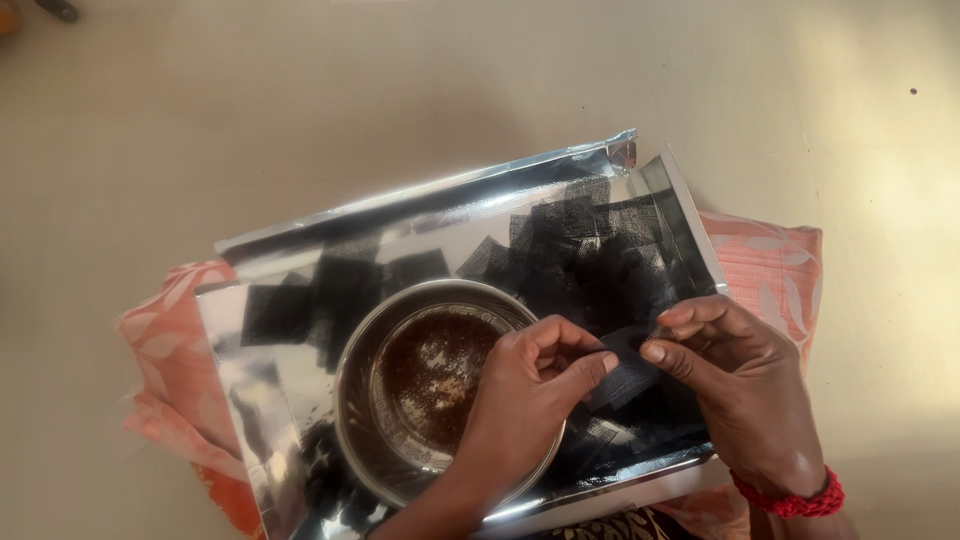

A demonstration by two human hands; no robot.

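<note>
My left hand (530, 385) and my right hand (735, 375) both pinch one small black mesh cloth piece (625, 375) between fingertips, above a shiny silver foil sheet (250, 390). Several more black cloth squares (340, 290) lie spread over the foil. A round steel bowl (350, 400) with dark brown liquid or grains inside (435, 375) rests on the foil, partly hidden under my left wrist. My right wrist wears a red thread band (790, 497).
The foil lies on orange patterned fabric (165, 370) that shows at the left and right sides. A pale beige floor (300, 100) surrounds everything. A dark object sits at the top left corner (55, 10).
</note>
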